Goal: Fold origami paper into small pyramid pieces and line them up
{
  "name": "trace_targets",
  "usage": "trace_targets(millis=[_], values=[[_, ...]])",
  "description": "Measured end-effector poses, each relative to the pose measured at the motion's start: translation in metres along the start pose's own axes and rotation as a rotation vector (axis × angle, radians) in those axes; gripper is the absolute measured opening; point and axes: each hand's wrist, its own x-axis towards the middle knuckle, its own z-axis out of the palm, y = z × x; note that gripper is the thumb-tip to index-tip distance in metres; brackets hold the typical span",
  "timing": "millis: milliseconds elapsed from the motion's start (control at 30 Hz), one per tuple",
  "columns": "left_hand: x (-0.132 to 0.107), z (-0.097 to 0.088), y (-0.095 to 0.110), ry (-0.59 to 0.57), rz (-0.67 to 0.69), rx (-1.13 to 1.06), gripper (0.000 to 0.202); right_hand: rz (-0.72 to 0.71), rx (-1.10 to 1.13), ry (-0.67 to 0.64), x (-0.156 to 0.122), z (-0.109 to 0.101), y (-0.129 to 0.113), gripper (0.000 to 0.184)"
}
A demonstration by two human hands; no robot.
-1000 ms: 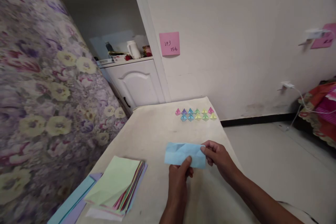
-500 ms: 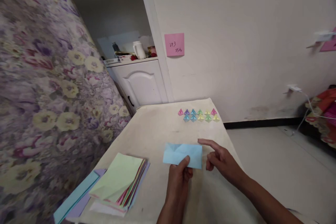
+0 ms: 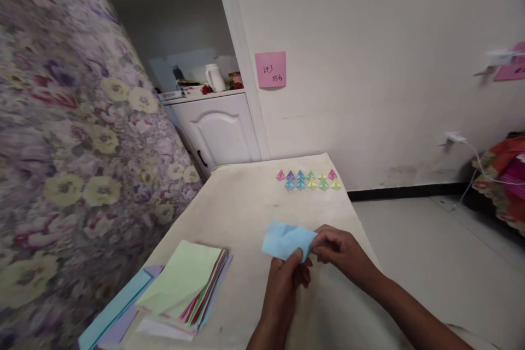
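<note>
A folded sheet of light blue paper [image 3: 285, 239] is held above the table, tilted with its right end lower. My left hand [image 3: 289, 276] grips its lower edge, thumb on the front face and fingers behind. At the right end, my right hand [image 3: 334, 246] pinches the paper's edge between thumb and fingers. Farther back on the table stand two rows of small folded paper shapes [image 3: 301, 185] in pink, purple, blue, green and yellow. To the left lies a stack of coloured paper [image 3: 184, 279] with a pale green sheet on top.
The table [image 3: 238, 191] has a cream cover and meets the wall at the back. Blue and purple sheets [image 3: 117, 309] lie at its left edge beside a floral curtain [image 3: 94, 175]. A pink note [image 3: 270, 69] is stuck on the wall. Behind is a white cabinet [image 3: 223, 131].
My right hand has moved left and closed on the right end of the blue paper; its index finger was stretched out before. The paper has tilted, right end down.
</note>
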Motion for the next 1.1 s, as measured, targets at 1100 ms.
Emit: trace_targets(millis=[1100], values=[[0.004, 0.006, -0.006, 0.068, 0.036, 0.231, 0.036, 0.127, 0.153, 0.242, -0.001, 0.008, 0.004, 0.026]])
